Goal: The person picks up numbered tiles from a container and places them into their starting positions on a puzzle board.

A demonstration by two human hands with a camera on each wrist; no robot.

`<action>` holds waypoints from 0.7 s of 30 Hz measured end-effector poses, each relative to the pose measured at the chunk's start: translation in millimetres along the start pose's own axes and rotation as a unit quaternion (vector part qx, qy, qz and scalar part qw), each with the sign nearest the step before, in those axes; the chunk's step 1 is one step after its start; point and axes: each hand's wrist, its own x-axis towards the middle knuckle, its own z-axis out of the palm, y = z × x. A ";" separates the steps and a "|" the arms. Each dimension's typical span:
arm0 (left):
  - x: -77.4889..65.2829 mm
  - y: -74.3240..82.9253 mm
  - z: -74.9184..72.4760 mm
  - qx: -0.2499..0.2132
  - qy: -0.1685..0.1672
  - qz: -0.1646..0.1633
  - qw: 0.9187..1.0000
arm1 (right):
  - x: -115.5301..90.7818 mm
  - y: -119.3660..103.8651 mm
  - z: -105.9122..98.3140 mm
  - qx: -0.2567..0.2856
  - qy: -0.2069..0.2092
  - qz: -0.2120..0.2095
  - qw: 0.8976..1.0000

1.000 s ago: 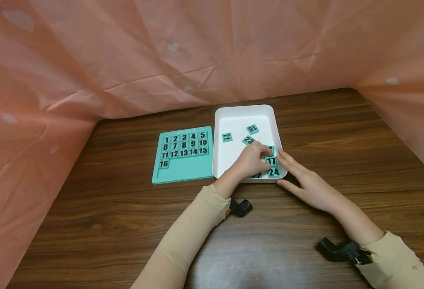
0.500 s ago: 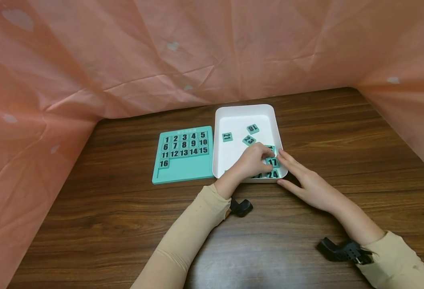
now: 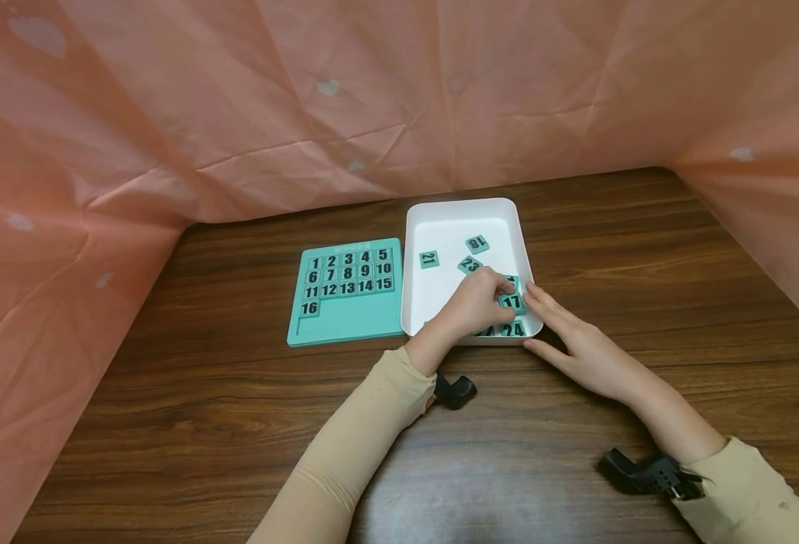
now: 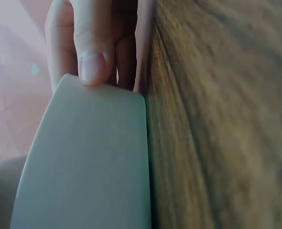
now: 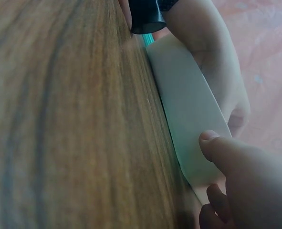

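A white tray (image 3: 440, 302) holds several teal number tiles. My left hand (image 3: 474, 302) reaches into its near right part, with thumb and index finger pinching the tile marked 17 (image 3: 511, 302). Close by lie the 24 tile (image 3: 512, 330) and another tile partly hidden by the hand. My right hand (image 3: 579, 344) rests against the tray's near right corner, fingers fairly straight along the right wall and thumb on the near wall. In the right wrist view that thumb (image 5: 210, 136) presses the tray's outer wall (image 5: 188, 95).
Left of the tray lies a teal number board (image 3: 351, 321) with tiles 1 to 16 set in rows. Tiles 21 (image 3: 429, 259), 18 (image 3: 477, 244) and 23 (image 3: 469, 264) lie loose farther back in the tray. Pink cloth (image 3: 372, 98) hangs around the wooden table (image 3: 236, 423).
Tile 24 has shifted slightly toward the tray's near wall, and tile 17 has moved a little at my left fingers. Both hands stay in nearly the same place.
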 end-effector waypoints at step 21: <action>-21.3 -2.7 -62.3 -0.027 0.008 0.051 0.998 | -0.6 0.1 -0.7 -0.007 0.013 -0.001 1.000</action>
